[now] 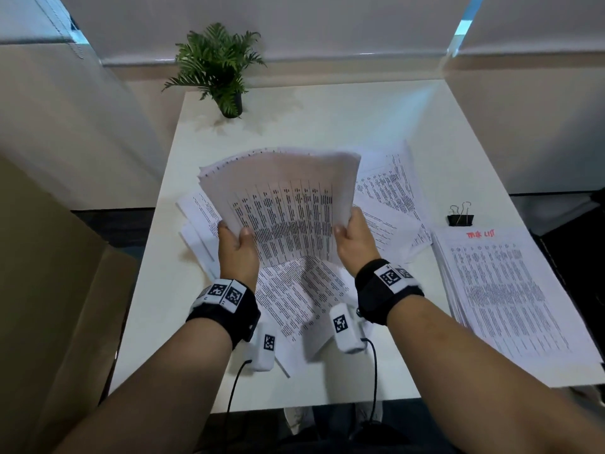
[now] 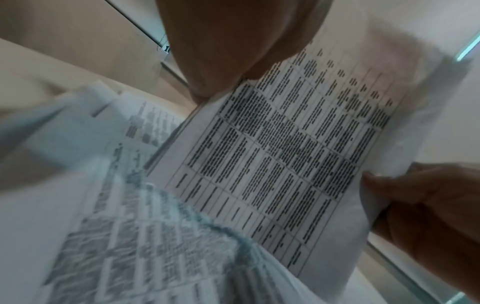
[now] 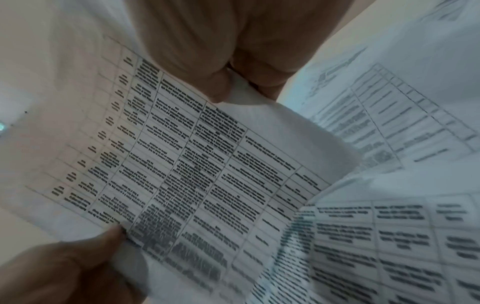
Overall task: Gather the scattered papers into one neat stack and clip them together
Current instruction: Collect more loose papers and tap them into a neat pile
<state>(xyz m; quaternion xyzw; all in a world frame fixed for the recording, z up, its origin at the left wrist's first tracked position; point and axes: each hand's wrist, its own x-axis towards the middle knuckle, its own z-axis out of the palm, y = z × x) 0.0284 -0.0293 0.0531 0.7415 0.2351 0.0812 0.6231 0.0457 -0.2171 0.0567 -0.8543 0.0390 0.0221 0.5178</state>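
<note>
A thick bundle of printed sheets [image 1: 281, 204] is held upright above the white table [image 1: 327, 119], bowed towards me. My left hand [image 1: 237, 244] grips its lower left edge, thumb on the front. My right hand [image 1: 352, 239] grips the lower right edge the same way. In the left wrist view the bundle [image 2: 293, 148] fills the middle, pinched under my left hand [image 2: 223, 67], with my right hand [image 2: 420, 205] at the far side. The right wrist view shows the same bundle [image 3: 182, 168] between my right hand [image 3: 221, 78] and left hand [image 3: 70, 265]. Loose sheets [image 1: 294, 296] lie beneath. A black binder clip [image 1: 460, 217] lies at the right.
A second neat pile of printed pages [image 1: 504, 290] with red writing on top lies at the right edge of the table. A small potted fern [image 1: 216, 67] stands at the far left corner. A cardboard box [image 1: 49, 290] stands left of the table.
</note>
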